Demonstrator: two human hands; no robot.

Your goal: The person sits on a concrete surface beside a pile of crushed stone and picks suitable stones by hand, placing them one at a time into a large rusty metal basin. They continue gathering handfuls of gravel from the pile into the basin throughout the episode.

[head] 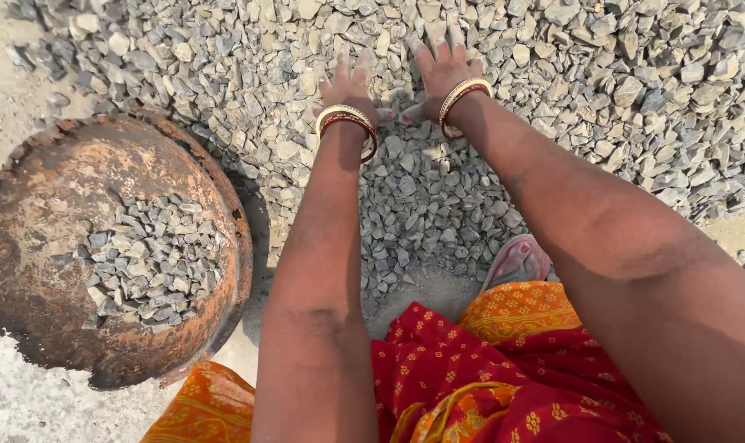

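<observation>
left hand (349,89) | right hand (443,67) | both spread flat on gravel pile (602,90) (touching)

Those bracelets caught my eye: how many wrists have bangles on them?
2: bangles on the left wrist behind the left hand, and on the right wrist behind the right hand, both on gravel.

Place: outdoor building site or stone yard.
Evidence: crushed-stone heap (553,98), rusty iron pan (28,246), sandy ground (11,90).
</observation>
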